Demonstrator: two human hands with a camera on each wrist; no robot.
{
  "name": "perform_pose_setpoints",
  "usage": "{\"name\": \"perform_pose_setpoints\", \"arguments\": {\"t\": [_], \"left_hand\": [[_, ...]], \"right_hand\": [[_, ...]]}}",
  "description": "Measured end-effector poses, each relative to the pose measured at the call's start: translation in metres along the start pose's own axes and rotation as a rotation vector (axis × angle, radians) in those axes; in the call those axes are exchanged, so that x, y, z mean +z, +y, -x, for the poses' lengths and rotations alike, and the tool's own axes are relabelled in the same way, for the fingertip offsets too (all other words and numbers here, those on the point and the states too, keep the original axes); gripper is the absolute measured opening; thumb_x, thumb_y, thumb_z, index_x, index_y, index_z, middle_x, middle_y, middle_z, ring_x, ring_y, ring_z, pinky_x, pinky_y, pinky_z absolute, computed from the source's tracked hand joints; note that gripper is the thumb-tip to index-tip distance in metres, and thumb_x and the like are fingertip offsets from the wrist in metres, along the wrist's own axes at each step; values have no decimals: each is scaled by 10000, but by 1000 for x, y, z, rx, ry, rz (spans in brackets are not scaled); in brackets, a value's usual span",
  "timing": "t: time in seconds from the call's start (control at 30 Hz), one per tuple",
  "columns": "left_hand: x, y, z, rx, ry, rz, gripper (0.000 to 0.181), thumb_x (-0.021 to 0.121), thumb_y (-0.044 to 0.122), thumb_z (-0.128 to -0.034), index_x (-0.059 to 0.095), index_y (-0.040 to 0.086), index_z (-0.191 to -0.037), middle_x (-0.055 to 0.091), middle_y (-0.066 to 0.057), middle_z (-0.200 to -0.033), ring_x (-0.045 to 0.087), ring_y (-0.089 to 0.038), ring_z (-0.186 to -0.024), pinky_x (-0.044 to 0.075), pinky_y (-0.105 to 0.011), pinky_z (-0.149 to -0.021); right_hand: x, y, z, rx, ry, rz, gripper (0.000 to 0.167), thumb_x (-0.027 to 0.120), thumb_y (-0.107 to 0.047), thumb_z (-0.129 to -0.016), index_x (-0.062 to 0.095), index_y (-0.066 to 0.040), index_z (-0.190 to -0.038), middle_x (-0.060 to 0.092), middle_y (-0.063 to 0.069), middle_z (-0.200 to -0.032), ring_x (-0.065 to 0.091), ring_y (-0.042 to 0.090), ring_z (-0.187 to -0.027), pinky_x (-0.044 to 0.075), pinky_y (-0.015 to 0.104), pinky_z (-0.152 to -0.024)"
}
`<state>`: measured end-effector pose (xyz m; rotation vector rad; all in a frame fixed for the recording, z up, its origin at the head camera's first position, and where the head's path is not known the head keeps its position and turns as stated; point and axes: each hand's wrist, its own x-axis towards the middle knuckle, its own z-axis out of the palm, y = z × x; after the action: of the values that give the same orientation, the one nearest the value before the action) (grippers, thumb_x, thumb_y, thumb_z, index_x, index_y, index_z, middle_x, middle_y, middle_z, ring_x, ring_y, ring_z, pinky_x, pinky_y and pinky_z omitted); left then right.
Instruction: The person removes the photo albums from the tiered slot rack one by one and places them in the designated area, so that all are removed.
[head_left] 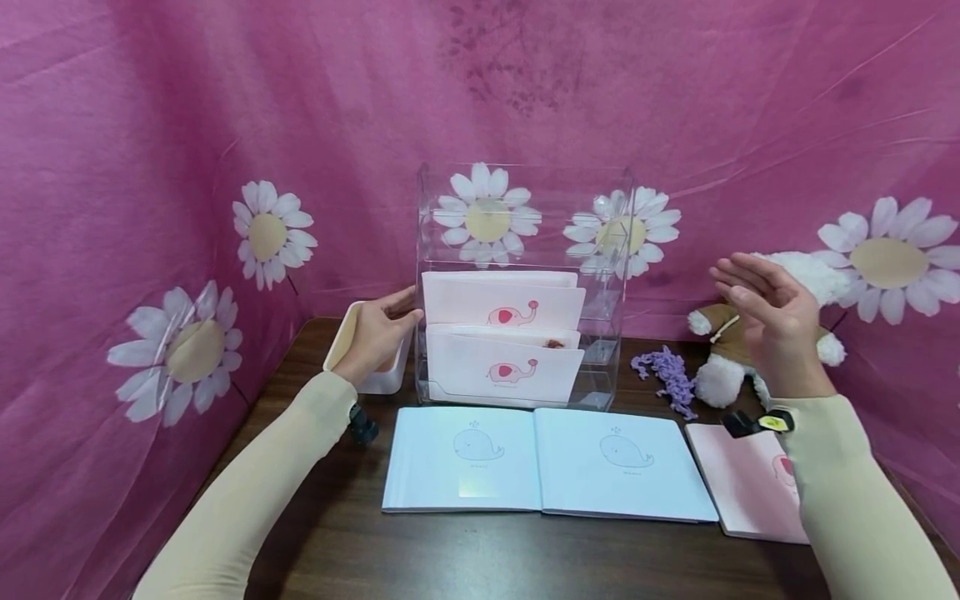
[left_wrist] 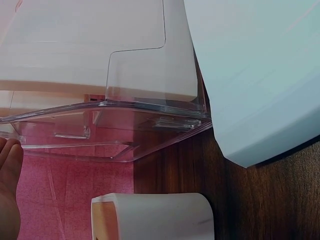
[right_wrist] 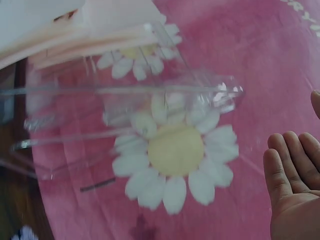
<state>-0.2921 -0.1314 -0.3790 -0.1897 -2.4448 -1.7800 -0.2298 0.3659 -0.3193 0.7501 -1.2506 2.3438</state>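
At mid-frame, the clear acrylic rack (head_left: 600, 371) looks only part-filled: elephant booklets (head_left: 457, 360) stand in lower tiers, while whale booklets (head_left: 637, 492) lie outside, lower centre. The left hand (head_left: 378, 329) extends its fingers beside it, contact unclear; the right hand (head_left: 776, 321), raised, holds nothing, fingers together.

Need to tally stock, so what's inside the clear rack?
The clear rack holds an upper booklet and a lower booklet, each with a red elephant. Pale edges show behind both, a brown patch behind the lower; the rest there is covered, so no sure count.
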Motion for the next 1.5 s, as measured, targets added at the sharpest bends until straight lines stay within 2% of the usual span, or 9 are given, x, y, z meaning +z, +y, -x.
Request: {"name": "perform_pose_setpoints", "arguments": {"t": [0.17,0.4,0.53,0.73,1.0,1.17,1.3,1.43,1.5], "left_hand": [[-1,-1,0,17,5,-6,542,700,175,-966,531,147,-1480,637,-110,-1418,630,-226,-1295,534,-372,-1078],[-1,-1,0,31,2,19,540,703,145,-960,535,127,-1473,638,-120,-1412,631,-223,-1293,546,-320,-1048],[1,0,0,32,0,22,538,699,133,-961,534,118,-1474,633,-128,-1418,622,-229,-1306,544,-328,-1053],[2,2,-1,14,-9,24,544,695,133,-963,526,118,-1481,622,-132,-1433,610,-239,-1323,530,-366,-1081],[0,2,-1,22,-1,3,540,701,149,-961,534,129,-1475,630,-127,-1421,621,-236,-1308,530,-371,-1081],[0,0,-1,3,-3,1,549,700,144,-963,525,134,-1483,614,-118,-1444,602,-233,-1334,527,-375,-1087],[1,0,-1,17,0,8,546,700,130,-961,528,120,-1480,612,-130,-1444,599,-239,-1337,529,-371,-1081],[2,-1,-2,48,1,15,540,692,109,-962,527,88,-1475,607,-155,-1442,595,-258,-1341,528,-373,-1075],[1,-2,-2,59,0,14,539,687,102,-964,521,76,-1475,601,-161,-1445,591,-266,-1344,527,-379,-1076]], "right_hand": [[22,13,-12,15,-38,18,410,437,253,-918,486,226,-1324,717,260,-1180,725,327,-1088,587,330,-1001],[49,34,-25,35,-80,148,426,499,240,-892,509,201,-1316,730,211,-1190,726,272,-1097,600,273,-953],[58,47,-26,56,-87,217,417,536,210,-901,535,169,-1316,740,168,-1192,726,242,-1102,603,251,-926],[65,62,-26,132,-115,384,437,627,110,-913,563,92,-1345,736,77,-1225,700,168,-1147,587,196,-932],[82,83,-38,219,-206,538,498,675,60,-909,548,38,-1391,702,9,-1271,644,141,-1209,534,164,-1007],[90,97,-42,259,-259,606,554,702,26,-900,507,62,-1417,631,119,-1367,608,107,-1242,502,189,-1079],[95,104,-45,273,-269,652,577,695,37,-896,488,62,-1434,572,191,-1434,585,56,-1244,477,237,-1129],[100,108,-48,298,-280,692,597,691,40,-897,476,40,-1453,529,241,-1471,561,200,-1324,463,314,-1159],[102,110,-49,315,-298,707,610,688,43,-897,467,24,-1465,510,259,-1483,529,294,-1361,482,281,-1131]]}}
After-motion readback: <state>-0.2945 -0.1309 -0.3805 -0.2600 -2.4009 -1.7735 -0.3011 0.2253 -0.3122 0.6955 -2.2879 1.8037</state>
